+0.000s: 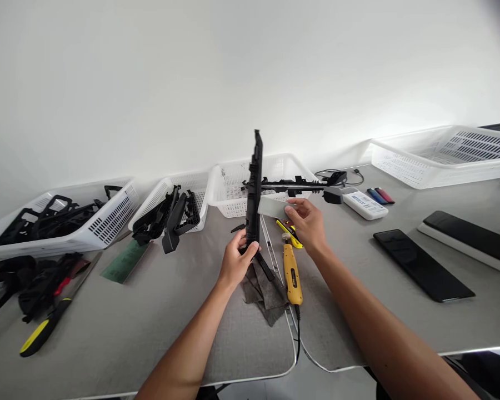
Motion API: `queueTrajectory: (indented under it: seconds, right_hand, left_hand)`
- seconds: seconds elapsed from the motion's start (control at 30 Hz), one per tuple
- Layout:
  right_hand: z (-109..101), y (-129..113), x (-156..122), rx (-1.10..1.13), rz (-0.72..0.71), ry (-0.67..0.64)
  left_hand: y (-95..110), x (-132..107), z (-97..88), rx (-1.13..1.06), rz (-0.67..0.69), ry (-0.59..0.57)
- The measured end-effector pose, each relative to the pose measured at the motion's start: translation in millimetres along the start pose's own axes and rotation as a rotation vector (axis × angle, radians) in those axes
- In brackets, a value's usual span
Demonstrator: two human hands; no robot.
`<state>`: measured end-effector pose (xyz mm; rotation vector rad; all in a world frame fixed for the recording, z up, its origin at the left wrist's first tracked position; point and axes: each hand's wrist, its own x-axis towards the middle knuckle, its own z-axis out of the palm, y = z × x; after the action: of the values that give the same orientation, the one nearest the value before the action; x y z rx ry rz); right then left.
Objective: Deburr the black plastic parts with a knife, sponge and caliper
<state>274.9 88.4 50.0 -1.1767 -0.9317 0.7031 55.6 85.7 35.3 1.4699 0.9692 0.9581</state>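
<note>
Far left: left basket (114, 222) with black plastic parts (52, 219); lower left, yellow-and-black-handled tool (58, 312), flat on gray table (150, 328). Then green sheet (125, 262), flat, and narrow basket (203, 219) with more black pieces (175, 223). Frame center, left hand (238, 256): closed around long black plastic part (255, 191), holds it nearly vertical in front of middle basket (229, 209); gray cloth (266, 291) below. Right of center, right hand (307, 221): pinches pale flat piece (273, 208), edge toward upright part, contact unclear. Below, yellow corded tool (292, 273). Right side: white device (365, 204), black slab (423, 264), right basket (419, 173) at upper right
</note>
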Motion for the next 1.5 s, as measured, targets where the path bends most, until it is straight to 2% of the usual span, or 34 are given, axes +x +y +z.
queueTrajectory:
  seconds: [0.07, 0.2, 0.27, 0.37, 0.4, 0.57, 0.7, 0.9, 1.0, 1.1, 1.17, 1.37, 1.5]
  right_hand:
    - [-0.8, -2.4, -1.0, 0.023, -0.018, -0.047]
    - [4.4, -5.3, -6.7, 0.009, 0.036, -0.355]
    - [6.3, -5.0, -8.5, -0.024, 0.036, -0.350]
    - [5.9, -4.7, -9.4, -0.029, -0.004, -0.239]
    - [5.8, -4.7, -9.7, -0.015, -0.007, -0.247]
    - [9.2, -4.1, -12.4, 0.010, 0.018, -0.454]
    - [8.8, -5.0, -13.5, -0.041, -0.011, -0.387]
    - [12.0, -4.2, -17.1, 0.021, 0.060, -0.585]
    - [9.4, -2.2, -13.7, -0.025, 0.063, -0.558]
    - [5.1, -2.7, -10.3, -0.041, 0.043, -0.491]
    - [4.9, -4.6, -10.6, -0.016, 0.043, -0.489]
    - [8.3, -12.5, -15.5, 0.013, 0.121, -0.591]
    - [9.3, -16.3, -22.7, 0.039, 0.275, -0.780]
  left_hand:
    - [-0.9, 0.5, 0.6, -0.031, -0.034, 0.018]
    - [-3.1, 0.9, 0.2, -0.026, -0.033, -0.032]
    - [-3.8, 1.5, -0.1, -0.018, -0.010, 0.001]
    - [-5.1, 3.7, 0.1, -0.004, 0.047, 0.060]
    - [-5.9, 4.6, 0.2, 0.017, 0.070, 0.063]
    - [-10.2, 6.5, 0.1, 0.176, 0.115, 0.098]
    - [-11.1, 7.0, 0.7, 0.098, 0.144, 0.163]
    - [-12.9, 8.4, 2.6, 0.068, 0.190, 0.067]
    - [-9.7, 6.9, 2.9, 0.024, 0.192, 0.073]
    - [-3.8, 3.7, 1.3, -0.027, 0.149, 0.056]
    - [0.2, 1.1, -1.1, -0.065, 0.110, 0.066]
    - [8.8, -3.6, -4.5, -0.141, 0.012, 0.139]
    - [11.8, -2.9, -2.5, -0.213, 0.049, 0.118]
